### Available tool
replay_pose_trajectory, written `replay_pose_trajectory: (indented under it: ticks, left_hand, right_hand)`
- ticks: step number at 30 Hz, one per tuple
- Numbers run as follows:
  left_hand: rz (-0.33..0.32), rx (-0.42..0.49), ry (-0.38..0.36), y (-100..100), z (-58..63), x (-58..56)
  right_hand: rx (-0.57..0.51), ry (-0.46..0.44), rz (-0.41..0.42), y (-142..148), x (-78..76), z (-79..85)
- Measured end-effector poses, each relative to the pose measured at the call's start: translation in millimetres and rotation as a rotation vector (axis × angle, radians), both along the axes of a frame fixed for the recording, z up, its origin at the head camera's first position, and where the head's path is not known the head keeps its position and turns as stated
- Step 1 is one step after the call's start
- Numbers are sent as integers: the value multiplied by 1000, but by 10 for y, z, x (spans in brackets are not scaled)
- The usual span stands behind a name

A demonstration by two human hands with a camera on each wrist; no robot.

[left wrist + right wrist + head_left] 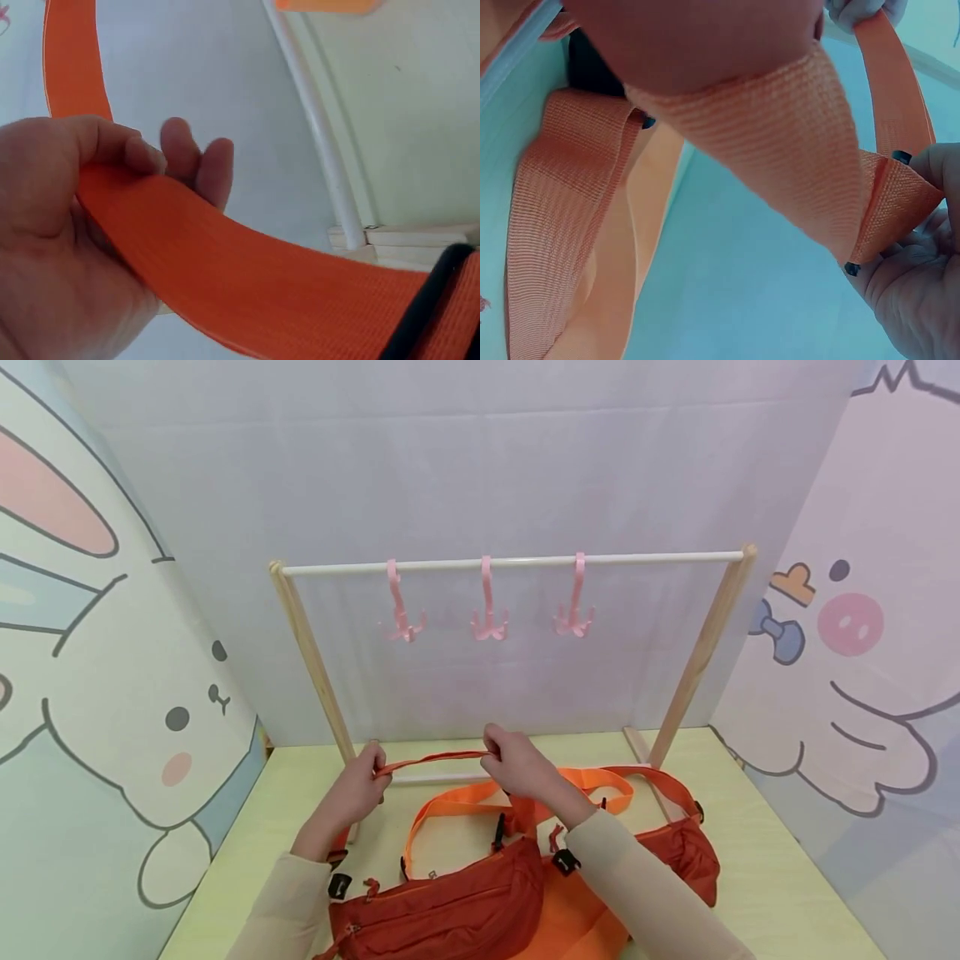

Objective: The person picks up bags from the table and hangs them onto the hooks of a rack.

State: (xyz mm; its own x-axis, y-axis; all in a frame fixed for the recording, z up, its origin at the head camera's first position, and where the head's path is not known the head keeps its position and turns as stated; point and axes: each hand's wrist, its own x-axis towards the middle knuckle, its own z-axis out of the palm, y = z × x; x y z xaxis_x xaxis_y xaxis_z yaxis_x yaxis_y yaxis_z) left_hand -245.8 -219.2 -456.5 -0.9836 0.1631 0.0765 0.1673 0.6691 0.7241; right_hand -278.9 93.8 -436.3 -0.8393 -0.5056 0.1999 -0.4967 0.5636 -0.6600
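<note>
In the head view, a rust-red waist bag (442, 910) lies at the front of the table, its strap (435, 759) raised and stretched between both hands. My left hand (356, 789) grips the strap at the left; the left wrist view shows thumb and fingers curled about the flat orange-red webbing (225, 255). My right hand (521, 764) pinches the strap farther right, above the bag. Folded webbing (900, 202) sits between its fingers in the right wrist view. Below the left hand, a black buckle (340, 885) hangs by the bag's left end.
A second rust-red bag (682, 860) and a bright orange one (570, 910) lie partly under the right forearm, with a loose orange strap (442, 802) behind. Beyond stands a wooden rack with a white rod (442, 565), carrying pink hooks (489, 610). Printed cloth walls surround the table (780, 893).
</note>
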Motion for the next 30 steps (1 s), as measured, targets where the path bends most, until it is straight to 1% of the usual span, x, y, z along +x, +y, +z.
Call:
replay_pose_trajectory:
  ticks: [3,8,10,13,19,25,30]
  left_hand:
    - [-6,9,20,6,107,61]
    - [-24,-35,105,21,275,138]
    - [-39,-35,120,28,354,176]
    - [-54,-30,134,32,478,233]
    - [-56,-10,160,72,690,336]
    - [-73,-2,225,131,882,419]
    - [-96,2,294,168,1046,485]
  right_hand:
    - [-62,5,-10,30,46,73]
    - [-128,6,-35,87,119,218]
    - [-142,11,-40,111,146,273]
    - [-160,21,-26,146,189,364]
    - [-143,66,25,180,281,559]
    - [-133,143,76,208,346,732]
    - [-123,219,94,210,385,882]
